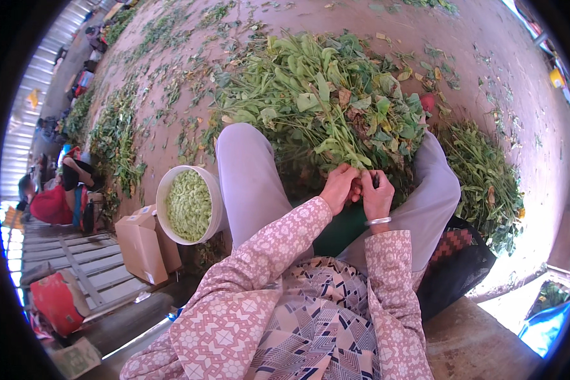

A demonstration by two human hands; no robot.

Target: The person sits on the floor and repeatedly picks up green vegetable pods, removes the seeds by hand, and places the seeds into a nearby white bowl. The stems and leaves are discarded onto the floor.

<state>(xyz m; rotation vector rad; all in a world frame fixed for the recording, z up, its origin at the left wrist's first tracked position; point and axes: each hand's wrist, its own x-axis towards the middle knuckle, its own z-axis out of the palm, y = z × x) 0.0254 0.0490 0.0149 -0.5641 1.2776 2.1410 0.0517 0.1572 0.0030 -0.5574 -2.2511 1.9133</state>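
Note:
Across my knees and the ground before me lies a big heap of green bean plants with pods and some browned leaves. At the heap's near edge, my left hand pinches a green pod on a stem. Close beside it, fingertips nearly touching, my right hand grips the same small green piece; a small dark object shows at its fingers. A silver bracelet rings the right wrist. To the left of my left knee stands a white bucket nearly full of shelled green beans.
A cardboard box stands by the bucket, near a slatted wooden platform. More cut plants lie right of my knee. A black mesh bag is by my right thigh. A person in red sits at left.

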